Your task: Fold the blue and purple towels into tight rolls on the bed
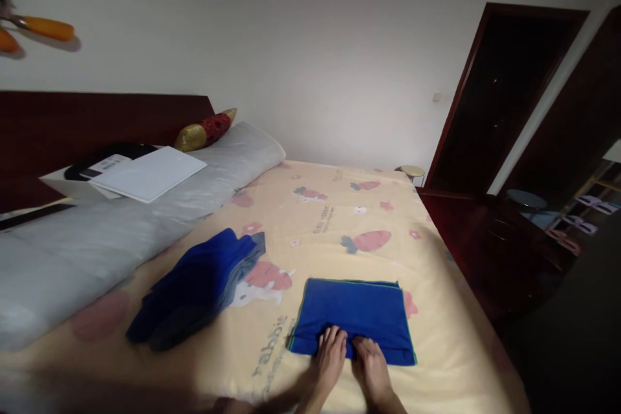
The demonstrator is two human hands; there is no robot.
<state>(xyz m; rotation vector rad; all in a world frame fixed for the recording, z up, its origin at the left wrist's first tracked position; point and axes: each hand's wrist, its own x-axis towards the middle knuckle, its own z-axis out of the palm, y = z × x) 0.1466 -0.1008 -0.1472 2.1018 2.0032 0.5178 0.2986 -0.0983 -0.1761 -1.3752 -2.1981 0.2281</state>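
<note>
A blue cloth (354, 305) with green stitched edges lies folded into a rectangle on the bed. My left hand (332, 350) is at its near edge, fingers curled and closed on the fabric. Beside it, a small gap apart, my right hand (371, 357) bends its fingers over the same edge. Small wrinkles run through the cloth around my fingertips. My thumbs are mostly hidden. To the left, apart from both hands, is a loose heap of dark blue and grey fabric (198, 288).
The bed's yellow sheet (320, 252) carries carrot and rabbit prints. A long grey bolster (194, 207) runs along the headboard (97, 110), with a white flat board (150, 173) and a red-gold cushion (206, 130) on it. Beyond the bed's right edge are a stool (411, 171) and a shoe rack (582, 213).
</note>
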